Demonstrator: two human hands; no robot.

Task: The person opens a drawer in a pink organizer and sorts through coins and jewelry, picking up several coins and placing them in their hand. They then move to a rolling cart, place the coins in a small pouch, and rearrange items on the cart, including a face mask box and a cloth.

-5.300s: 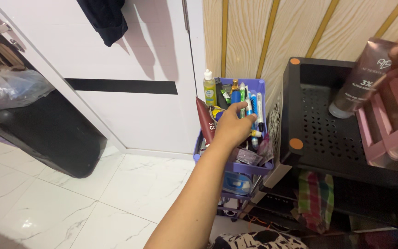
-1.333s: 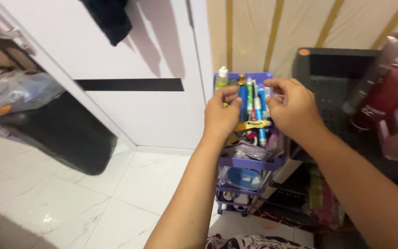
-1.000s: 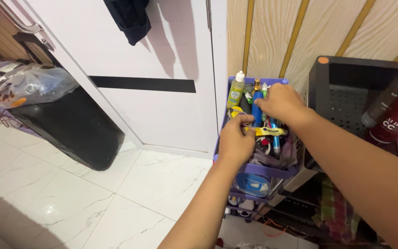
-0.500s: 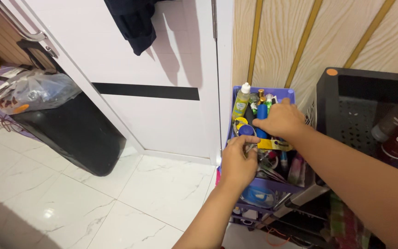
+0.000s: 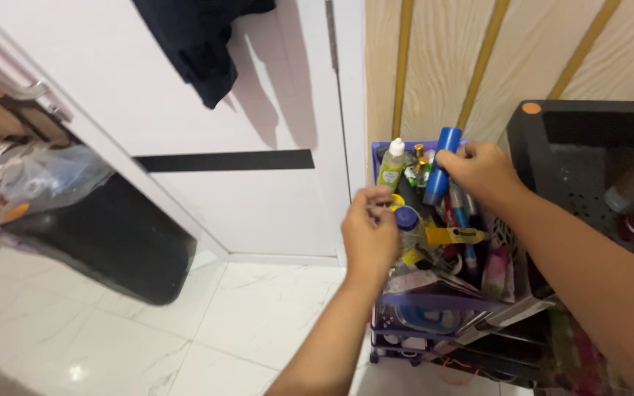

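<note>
Blue tube (image 5: 440, 164), a cylindrical container with a rounded cap, held in the right hand (image 5: 480, 166) above the rear of the purple basket (image 5: 434, 301). Its long axis runs nearly upright, tilted slightly so that the capped end points up and toward the wall; the lower end dips among the other items in the basket. Right-hand fingers close round the tube's upper half from the right, so the tube lies to the left of the palm. Left hand (image 5: 370, 229) hovers lower and nearer the camera, at the basket's left front edge, fingertips pinched together; whether they grip something small cannot be told. A round blue cap (image 5: 406, 218) sits just beside the left hand, and a yellow-green bottle (image 5: 392, 164) with a white nozzle stands just left of the tube. A yellow tag (image 5: 450, 235) lies across the basket's contents between the two hands. Black crate (image 5: 588, 139) stands to the right, a white door (image 5: 185, 147) to the left
</note>
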